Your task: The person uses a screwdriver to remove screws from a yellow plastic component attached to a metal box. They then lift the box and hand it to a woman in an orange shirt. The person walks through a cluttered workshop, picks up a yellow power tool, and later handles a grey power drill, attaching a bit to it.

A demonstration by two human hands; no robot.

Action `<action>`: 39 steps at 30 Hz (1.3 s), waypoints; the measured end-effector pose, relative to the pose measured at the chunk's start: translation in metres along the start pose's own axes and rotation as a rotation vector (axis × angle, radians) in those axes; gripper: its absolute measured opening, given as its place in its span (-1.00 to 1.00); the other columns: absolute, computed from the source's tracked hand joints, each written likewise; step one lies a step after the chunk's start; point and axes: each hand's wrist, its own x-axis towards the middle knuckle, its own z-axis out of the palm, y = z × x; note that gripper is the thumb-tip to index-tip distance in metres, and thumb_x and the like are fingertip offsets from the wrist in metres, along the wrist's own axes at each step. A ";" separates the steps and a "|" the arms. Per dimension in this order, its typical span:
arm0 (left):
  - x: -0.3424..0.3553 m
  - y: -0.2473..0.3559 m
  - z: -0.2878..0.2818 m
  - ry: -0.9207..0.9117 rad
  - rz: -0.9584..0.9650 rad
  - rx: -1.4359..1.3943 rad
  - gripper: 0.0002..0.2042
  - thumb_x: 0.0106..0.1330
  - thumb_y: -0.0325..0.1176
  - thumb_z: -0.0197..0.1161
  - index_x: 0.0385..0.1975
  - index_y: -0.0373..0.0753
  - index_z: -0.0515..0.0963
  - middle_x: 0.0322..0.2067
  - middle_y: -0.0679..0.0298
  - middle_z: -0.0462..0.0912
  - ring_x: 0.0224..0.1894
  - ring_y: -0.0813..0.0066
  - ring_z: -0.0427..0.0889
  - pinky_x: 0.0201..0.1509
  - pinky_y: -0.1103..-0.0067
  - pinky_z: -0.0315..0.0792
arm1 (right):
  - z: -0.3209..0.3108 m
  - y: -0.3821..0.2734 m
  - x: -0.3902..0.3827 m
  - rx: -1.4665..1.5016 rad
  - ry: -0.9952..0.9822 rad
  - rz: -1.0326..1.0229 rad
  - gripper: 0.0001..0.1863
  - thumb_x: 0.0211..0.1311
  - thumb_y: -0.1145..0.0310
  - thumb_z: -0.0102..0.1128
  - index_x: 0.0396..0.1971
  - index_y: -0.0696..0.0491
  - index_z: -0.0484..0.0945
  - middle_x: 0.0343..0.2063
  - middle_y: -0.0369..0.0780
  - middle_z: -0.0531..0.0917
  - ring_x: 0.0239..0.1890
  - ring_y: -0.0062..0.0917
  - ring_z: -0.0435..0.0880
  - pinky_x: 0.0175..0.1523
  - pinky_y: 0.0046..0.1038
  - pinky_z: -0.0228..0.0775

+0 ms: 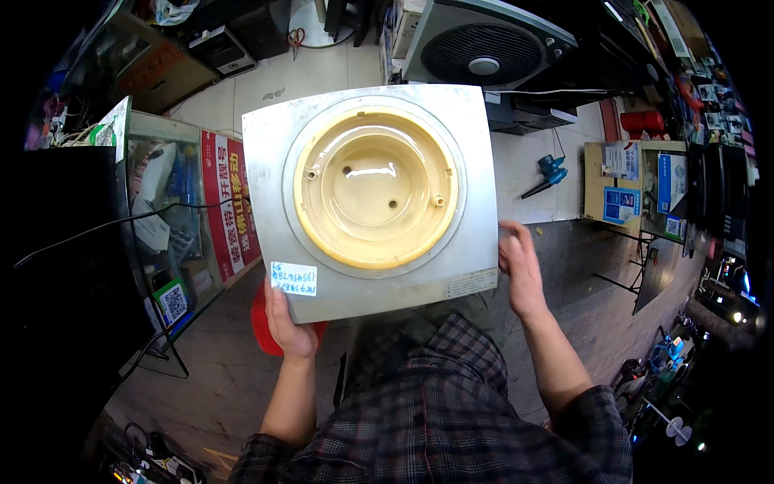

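Two dark plaid sleeves (592, 431) and the checked shirt (419, 419) they belong to come nearest, below the silver panel (371, 297) that faces upward in front of the person's body. At the panel's lower left corner the left hand (293, 329) has its fingers grasping the edge, close under a white handwritten label (294, 279). Beside the panel's right edge, the right hand (524, 274) has its fingers partly bent toward the side; whether they grip it I cannot tell. Set into the panel's middle is a round cream basin (379, 264), glossy inside, with two dark holes in its bottom and a small fitting on either side wall. Lower than the panel, partly hidden behind its lower left corner and the left hand, a red object (265, 324) shows. Left of the panel stands a glass case, with a red banner (224, 194) along the side toward the panel. Right of the panel, a blue blower (551, 170) lies on the pale floor (528, 145), and farther right is a pale cabinet (595, 184) with posters on it. Beyond the panel's far edge are a grey box fan (484, 44), to the right, and red-handled scissors (297, 36), to the left.
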 end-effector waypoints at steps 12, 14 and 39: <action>0.021 -0.002 -0.016 -0.010 0.051 -0.023 -0.52 0.68 -0.07 -0.17 0.29 -0.32 0.45 0.17 0.22 0.60 0.20 0.44 0.56 0.33 0.43 0.37 | 0.053 -0.025 0.008 0.096 0.000 -0.115 -0.25 0.58 0.05 0.09 0.46 0.33 0.16 0.31 0.03 0.45 0.32 -0.35 0.46 0.41 -0.35 0.28; 0.023 0.000 -0.016 -0.009 0.059 -0.015 -0.51 0.68 -0.06 -0.17 0.30 -0.31 0.44 0.17 0.22 0.60 0.20 0.43 0.56 0.33 0.44 0.37 | 0.051 -0.029 0.009 0.098 -0.009 -0.121 -0.26 0.58 0.07 0.10 0.46 0.33 0.17 0.30 0.03 0.46 0.32 -0.35 0.46 0.41 -0.36 0.29; -0.022 -0.020 -0.047 0.154 0.326 0.120 -0.43 0.69 0.01 -0.23 0.40 -0.36 0.29 0.38 0.03 0.39 0.45 0.17 0.32 0.56 0.32 0.12 | 0.033 0.049 -0.062 0.429 0.262 -0.144 -0.60 0.65 0.01 -0.11 -0.15 0.06 0.48 -0.39 -0.33 0.45 -0.38 -0.64 0.36 -0.24 -0.50 0.22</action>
